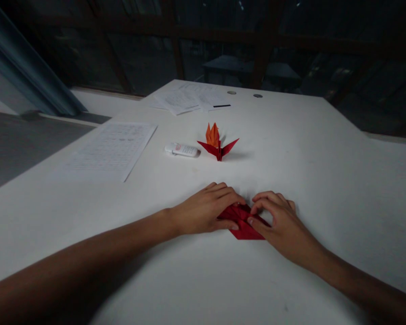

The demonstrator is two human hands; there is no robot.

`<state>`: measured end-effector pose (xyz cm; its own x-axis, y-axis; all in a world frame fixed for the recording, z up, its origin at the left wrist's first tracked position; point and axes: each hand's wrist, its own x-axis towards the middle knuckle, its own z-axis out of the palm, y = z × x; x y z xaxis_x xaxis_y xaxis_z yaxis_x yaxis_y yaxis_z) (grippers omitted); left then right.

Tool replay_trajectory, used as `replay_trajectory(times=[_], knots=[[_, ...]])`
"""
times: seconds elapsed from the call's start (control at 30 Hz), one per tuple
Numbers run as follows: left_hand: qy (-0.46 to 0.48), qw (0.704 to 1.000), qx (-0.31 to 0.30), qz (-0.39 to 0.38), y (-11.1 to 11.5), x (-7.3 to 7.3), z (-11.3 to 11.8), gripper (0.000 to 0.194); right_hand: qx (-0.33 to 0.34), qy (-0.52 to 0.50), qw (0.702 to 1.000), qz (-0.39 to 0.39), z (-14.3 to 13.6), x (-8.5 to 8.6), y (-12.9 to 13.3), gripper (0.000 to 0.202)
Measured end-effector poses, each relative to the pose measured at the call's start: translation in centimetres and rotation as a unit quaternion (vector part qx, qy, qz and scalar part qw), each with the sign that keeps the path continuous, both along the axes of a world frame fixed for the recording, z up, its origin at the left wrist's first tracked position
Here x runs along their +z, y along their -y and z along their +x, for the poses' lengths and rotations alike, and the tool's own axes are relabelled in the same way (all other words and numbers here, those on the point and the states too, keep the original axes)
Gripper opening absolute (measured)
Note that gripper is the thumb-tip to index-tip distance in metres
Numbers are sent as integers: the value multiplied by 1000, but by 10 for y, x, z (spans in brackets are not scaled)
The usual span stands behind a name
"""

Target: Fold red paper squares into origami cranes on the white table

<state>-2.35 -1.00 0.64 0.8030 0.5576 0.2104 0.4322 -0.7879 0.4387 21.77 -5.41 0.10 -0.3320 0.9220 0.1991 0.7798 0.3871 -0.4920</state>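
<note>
while dark window panes (138, 58) fill the far background, a white table (325, 180) takes up most of the view below them. a blue curtain (27, 58) slants down at the left. some loose printed sheets (186, 97) overlap at the table's far end, and a single lined sheet (104, 151) lies nearer, along the left side; both carry rows of writing too small to read.

the left hand (206, 212) reaches in from the left and holds the left end of a folded red paper (248, 232), thumb on the near side, fingers over the far side. the right hand (282, 225) has the opposite end between thumb and forefinger, the other fingers curled behind. so the paper lies on the table between the two hands, touching both — its near edge bare, its ends partly covered.

beyond the hands, well apart from them, stands a red paper crane (219, 150), wings spread, with an orange folded figure (212, 134) just behind it. to their left lies a white oblong case (181, 150) — it seems to bear a red mark and small dark print, though the blur keeps any brand from being read. a thin black strip (222, 106) rests by the far sheets, near two small round fittings (232, 92) in the tabletop.
</note>
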Motion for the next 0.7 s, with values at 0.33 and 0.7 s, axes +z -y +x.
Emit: replay_trajectory(times=[0.33,0.7], knots=[[11,1000,26,-5,2,-3,0,53,34,-78,992,-90,-2,6,-2,12],[-11,997,79,-22,4,0,3,69,30,-78,995,-60,0,-1,0,9]])
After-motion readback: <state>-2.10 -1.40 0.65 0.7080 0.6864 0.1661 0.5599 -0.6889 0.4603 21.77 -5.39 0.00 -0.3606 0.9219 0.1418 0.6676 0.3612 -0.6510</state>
